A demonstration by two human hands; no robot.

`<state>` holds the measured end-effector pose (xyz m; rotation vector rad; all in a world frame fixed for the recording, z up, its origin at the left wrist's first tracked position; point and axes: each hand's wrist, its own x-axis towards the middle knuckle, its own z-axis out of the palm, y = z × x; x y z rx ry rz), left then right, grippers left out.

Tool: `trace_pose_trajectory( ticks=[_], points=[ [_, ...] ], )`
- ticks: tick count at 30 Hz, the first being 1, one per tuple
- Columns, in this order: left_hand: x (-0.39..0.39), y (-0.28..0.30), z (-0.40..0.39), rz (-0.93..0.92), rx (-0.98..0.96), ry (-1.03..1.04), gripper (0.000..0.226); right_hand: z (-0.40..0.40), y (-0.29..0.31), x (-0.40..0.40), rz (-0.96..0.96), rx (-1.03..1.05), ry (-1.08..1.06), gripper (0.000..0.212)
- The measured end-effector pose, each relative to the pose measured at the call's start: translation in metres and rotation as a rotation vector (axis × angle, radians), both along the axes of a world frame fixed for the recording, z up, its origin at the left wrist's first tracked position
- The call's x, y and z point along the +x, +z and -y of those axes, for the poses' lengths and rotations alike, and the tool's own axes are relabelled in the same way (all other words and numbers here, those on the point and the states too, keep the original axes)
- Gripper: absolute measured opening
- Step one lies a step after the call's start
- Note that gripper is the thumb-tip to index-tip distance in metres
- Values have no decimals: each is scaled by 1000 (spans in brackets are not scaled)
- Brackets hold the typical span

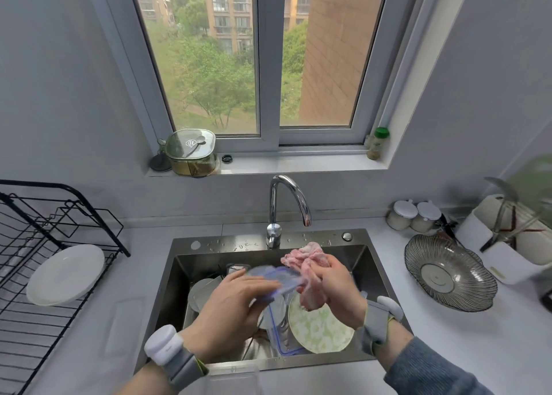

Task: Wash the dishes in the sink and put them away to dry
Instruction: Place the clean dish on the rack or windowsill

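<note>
Lid [270,276] over the sink [363,255], gripped in my left hand [236,303].
My right hand [336,290] clamps a pink cloth [307,264] against it; plates [321,329] crowd below, faucet [288,203] just behind.

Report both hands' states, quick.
Left hand: holding the blurred plastic lid.
Right hand: gripping the pink cloth.

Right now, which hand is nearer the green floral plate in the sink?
Right. The right hand, gripping the pink cloth, sits directly above the green floral plate. The left hand, holding the clear lid, is off to the plate's left.
</note>
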<state>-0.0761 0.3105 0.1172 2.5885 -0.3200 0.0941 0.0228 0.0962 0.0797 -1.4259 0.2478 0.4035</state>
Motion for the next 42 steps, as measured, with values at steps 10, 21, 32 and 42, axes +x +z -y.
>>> trace_pose_trajectory(
  ticks=[10, 21, 32, 42],
  points=[
    [13, 18, 26, -639, -1287, 556, 30, -15, 14, -31, 274, -354, 134, 11],
    [19, 16, 27, -614, -1314, 570, 49, -31, 30, -46, 723, -562, 341, 29],
    [22, 15, 25, -589, -1261, 567, 36, -43, 36, -72, 707, -480, 315, 31],
    [15, 20, 25, -571, -1310, 577, 47, -15, 18, -30, 630, -647, 232, 16]
  ],
)
